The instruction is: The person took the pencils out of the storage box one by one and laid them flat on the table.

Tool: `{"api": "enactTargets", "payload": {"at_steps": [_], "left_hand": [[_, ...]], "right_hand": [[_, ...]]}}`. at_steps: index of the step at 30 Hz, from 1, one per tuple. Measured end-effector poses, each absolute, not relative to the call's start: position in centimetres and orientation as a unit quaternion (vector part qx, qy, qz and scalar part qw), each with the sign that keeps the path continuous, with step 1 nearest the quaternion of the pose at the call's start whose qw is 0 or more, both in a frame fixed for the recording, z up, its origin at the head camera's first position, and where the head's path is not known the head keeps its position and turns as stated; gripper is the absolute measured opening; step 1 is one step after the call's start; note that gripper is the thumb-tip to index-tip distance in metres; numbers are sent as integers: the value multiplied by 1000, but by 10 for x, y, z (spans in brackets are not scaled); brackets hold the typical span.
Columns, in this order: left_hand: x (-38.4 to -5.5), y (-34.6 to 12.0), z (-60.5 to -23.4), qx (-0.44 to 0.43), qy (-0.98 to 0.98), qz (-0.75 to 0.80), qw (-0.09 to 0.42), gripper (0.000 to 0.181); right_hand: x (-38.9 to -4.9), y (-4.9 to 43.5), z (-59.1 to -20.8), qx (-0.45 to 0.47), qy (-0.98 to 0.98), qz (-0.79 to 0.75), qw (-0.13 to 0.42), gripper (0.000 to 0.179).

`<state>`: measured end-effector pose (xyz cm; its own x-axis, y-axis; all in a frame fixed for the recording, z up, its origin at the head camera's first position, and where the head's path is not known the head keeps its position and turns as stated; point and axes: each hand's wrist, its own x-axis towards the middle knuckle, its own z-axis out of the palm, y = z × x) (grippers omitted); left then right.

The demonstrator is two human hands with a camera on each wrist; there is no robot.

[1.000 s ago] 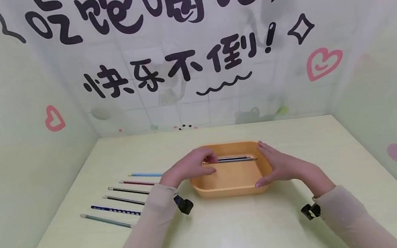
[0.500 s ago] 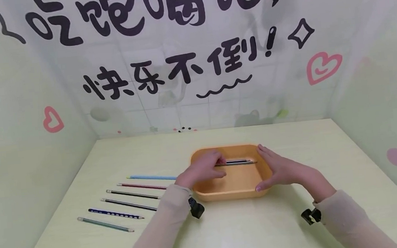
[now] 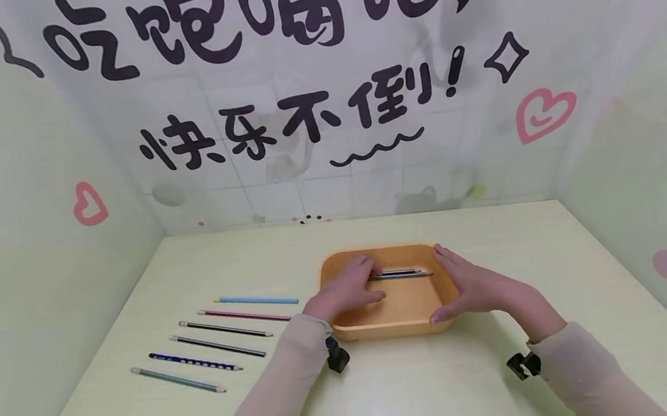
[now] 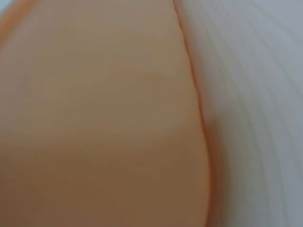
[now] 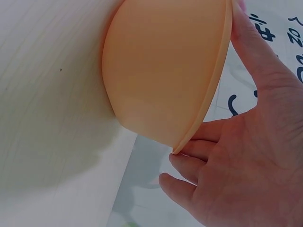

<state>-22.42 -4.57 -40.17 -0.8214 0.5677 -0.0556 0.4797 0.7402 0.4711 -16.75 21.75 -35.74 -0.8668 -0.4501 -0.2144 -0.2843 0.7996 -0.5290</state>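
An orange plastic tray (image 3: 390, 330) stands on the table with two dark pencils (image 3: 406, 274) lying side by side along its far wall. My left hand (image 3: 347, 288) reaches into the tray from the left. Its fingers bend down at the pencils and cover their left ends, while the thumb stands apart from them. My right hand (image 3: 476, 284) grips the tray's right end, thumb on the near rim and fingers on the far rim. In the right wrist view those fingers (image 5: 189, 156) touch the rim. The left wrist view has only the tray's side (image 4: 104, 109), with no fingers.
Left of the tray several pencils lie in a slanted row, among them a light blue pencil (image 3: 258, 300), a red pencil (image 3: 244, 315) and a dotted blue pencil (image 3: 194, 362). A printed back wall (image 3: 331, 188) and side walls enclose the table (image 3: 399, 389).
My left hand has moved right along the two pencils inside the tray, and more of the pencil row shows beside its sleeve. The right hand and the tray stay put.
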Motion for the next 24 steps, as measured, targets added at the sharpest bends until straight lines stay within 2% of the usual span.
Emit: {"api": "enactTargets", "payload": {"at_steps": [4, 10, 13, 24], "left_hand": [[-223, -46, -405, 270, 933, 212, 103, 38], [-221, -47, -408, 259, 943, 189, 89, 21], [-222, -47, -408, 263, 945, 175, 82, 18], [-222, -43, -403, 259, 934, 200, 142, 20]], "right_hand": [[-166, 216, -357, -200, 933, -248, 169, 126], [-164, 215, -356, -208, 932, -244, 170, 126], [-164, 215, -356, -209, 933, -239, 170, 126], [-164, 217, -354, -203, 933, -246, 164, 125]]}}
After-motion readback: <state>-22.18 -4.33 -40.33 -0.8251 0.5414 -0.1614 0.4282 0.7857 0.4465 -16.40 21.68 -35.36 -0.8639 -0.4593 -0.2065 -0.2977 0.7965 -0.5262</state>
